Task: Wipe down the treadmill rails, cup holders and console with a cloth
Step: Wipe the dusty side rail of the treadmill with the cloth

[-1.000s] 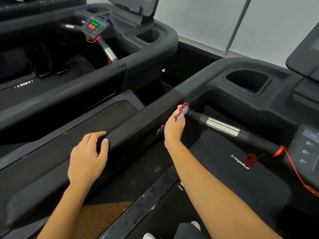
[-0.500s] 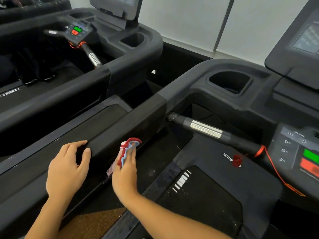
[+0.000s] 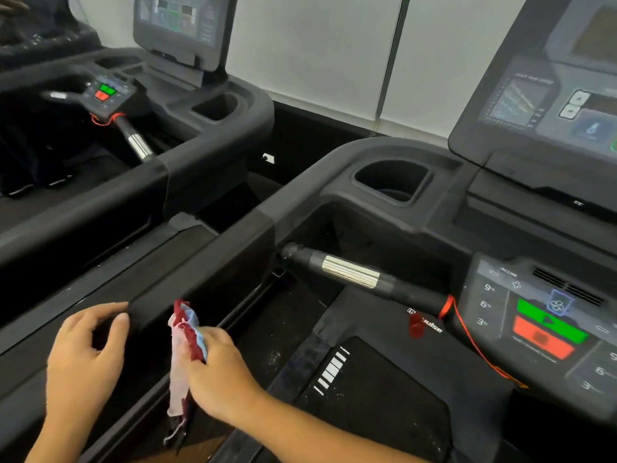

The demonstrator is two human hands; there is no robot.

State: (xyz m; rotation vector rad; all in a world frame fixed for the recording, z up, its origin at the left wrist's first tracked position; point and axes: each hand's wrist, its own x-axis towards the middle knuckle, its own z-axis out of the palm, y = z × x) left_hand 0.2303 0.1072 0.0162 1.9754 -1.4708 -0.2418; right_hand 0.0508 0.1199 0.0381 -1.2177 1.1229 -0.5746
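My right hand grips a red, blue and pink cloth and presses it against the inner face of the treadmill's black left rail, near its lower end. A strip of the cloth hangs down below the hand. My left hand rests on top of the same rail, fingers curled over its edge, just left of the cloth. Up the rail sits the cup holder. The console screen fills the upper right, and the button panel with green and red keys lies at right.
A black grip bar with a chrome sleeve sticks out from the rail toward the panel. A red safety cord trails from the panel with its clip. A second treadmill stands parallel on the left. The belt deck lies below.
My right hand slid the cloth down the rail's inner face, from beside the grip bar toward me. The left hand stayed on the rail. The view tilted up toward the console.
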